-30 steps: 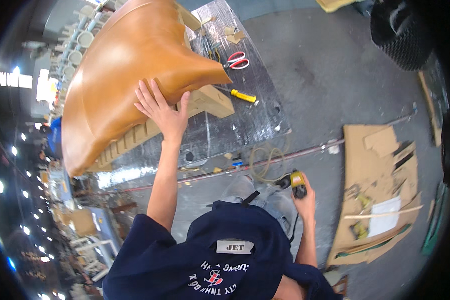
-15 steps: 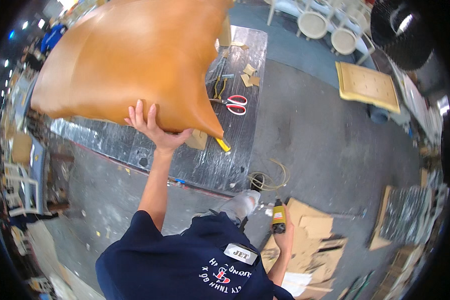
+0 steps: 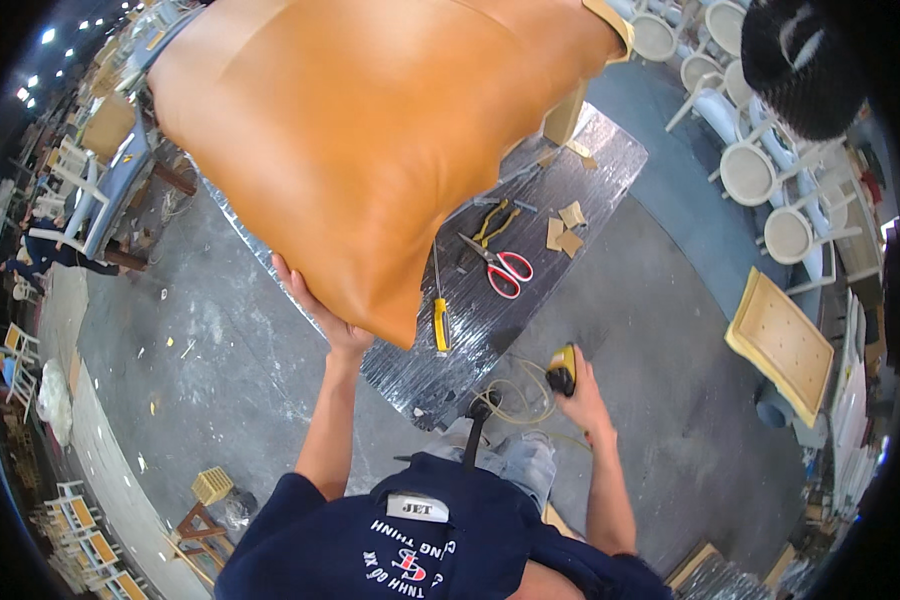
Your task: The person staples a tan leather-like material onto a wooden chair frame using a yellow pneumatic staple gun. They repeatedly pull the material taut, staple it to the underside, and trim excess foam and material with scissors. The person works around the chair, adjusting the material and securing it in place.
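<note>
Left hand (image 3: 320, 312) spread flat under tan upholstered cushion (image 3: 370, 150), likely bulky, soft, slick-skinned, best gripped at its edges; right hand (image 3: 582, 392) clenched around yellow tool (image 3: 562, 368).

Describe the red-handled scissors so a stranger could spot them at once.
Start at the big tan leather cushion that the left hand props up on the silvery worktable. Just right of its lower corner lie the scissors, blades open. Their red loop handles set them apart from the yellow-handled tool beside them.
</note>
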{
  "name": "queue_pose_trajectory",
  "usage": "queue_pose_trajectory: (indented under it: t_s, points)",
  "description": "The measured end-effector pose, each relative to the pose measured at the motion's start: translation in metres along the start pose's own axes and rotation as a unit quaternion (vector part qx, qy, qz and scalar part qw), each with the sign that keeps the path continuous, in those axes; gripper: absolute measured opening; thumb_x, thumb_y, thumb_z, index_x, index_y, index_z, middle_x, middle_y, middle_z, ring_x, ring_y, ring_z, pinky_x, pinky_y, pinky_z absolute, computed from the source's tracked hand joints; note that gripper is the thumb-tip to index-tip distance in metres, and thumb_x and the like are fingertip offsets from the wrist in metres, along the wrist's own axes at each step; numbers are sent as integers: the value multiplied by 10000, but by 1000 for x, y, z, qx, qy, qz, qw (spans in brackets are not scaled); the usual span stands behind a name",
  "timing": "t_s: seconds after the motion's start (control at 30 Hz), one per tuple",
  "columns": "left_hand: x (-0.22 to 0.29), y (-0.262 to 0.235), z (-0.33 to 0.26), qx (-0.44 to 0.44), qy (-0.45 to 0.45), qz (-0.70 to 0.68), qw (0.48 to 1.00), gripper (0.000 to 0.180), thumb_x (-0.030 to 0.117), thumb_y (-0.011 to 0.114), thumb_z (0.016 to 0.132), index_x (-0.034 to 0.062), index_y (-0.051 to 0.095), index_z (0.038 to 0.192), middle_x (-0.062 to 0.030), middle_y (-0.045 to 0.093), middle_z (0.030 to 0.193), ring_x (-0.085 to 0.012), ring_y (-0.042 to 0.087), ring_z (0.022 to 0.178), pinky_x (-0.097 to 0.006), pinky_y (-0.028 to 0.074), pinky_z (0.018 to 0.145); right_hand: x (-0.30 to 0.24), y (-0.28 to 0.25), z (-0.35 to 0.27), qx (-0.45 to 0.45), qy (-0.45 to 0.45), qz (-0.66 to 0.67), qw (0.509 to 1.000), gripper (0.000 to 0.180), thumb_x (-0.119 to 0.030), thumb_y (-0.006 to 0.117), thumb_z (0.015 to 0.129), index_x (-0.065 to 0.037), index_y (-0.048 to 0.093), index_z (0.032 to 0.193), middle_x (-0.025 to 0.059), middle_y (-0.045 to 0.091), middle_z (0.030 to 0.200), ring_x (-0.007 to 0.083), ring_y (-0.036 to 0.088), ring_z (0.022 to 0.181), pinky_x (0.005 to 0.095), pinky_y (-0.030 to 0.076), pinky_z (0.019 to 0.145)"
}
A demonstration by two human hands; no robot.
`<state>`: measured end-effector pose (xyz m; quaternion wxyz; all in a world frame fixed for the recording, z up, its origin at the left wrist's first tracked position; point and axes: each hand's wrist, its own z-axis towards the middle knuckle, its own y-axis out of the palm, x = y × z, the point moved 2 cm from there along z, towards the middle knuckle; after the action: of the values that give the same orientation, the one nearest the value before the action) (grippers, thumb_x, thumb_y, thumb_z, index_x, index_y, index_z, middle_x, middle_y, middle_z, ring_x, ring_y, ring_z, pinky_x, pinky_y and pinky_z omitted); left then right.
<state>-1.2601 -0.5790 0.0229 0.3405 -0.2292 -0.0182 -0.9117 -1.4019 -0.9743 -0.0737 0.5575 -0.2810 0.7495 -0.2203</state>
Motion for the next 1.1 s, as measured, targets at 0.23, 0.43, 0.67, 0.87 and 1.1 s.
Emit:
queue_pose_trajectory:
  t_s: [0.23,0.43,0.67,0.87,1.1]
  points:
    - [84,-68,-53,-118,-338,142,923,492,133,633,957,33,494,1418,-172,284,1606,-340,381,1433,-480,345,1145,40,-28,216,-22,-170,-157,973,863,-73,616,841,-58,159,1573,349,378,1423,506,459,1286,483,430,1075]
    - [200,-117,-168,-27,-491,252,834,292,120,613,966,10,654,1234,-171,506,1461,-296,511,1325,-434,471,1033,32,-10,288,-26,-159,-231,959,930,-112,756,798,-186,242,1570,221,460,1370,419,561,1191,503,518,939]
    - [243,-62,-166,-55,-487,265,830,257,125,617,966,11,680,1188,-139,610,1350,-241,559,1264,-374,469,1026,18,-12,291,54,-276,-300,911,728,-226,770,802,-174,468,1462,154,520,1314,357,549,1160,484,501,917]
    - [159,-86,-56,30,-366,257,894,207,83,605,961,-1,706,1121,-133,668,1260,-215,623,1176,-364,494,994,-136,40,187,-319,-269,324,849,358,-131,653,947,18,639,1272,111,698,1172,185,646,1086,326,499,964]
    - [100,-24,124,-68,-97,214,970,184,163,671,911,58,733,1049,-183,674,1226,-350,609,1201,-420,463,1036,-251,91,121,-452,-43,728,514,295,-1,538,953,-29,589,1242,78,642,1212,227,590,1178,365,458,1047]
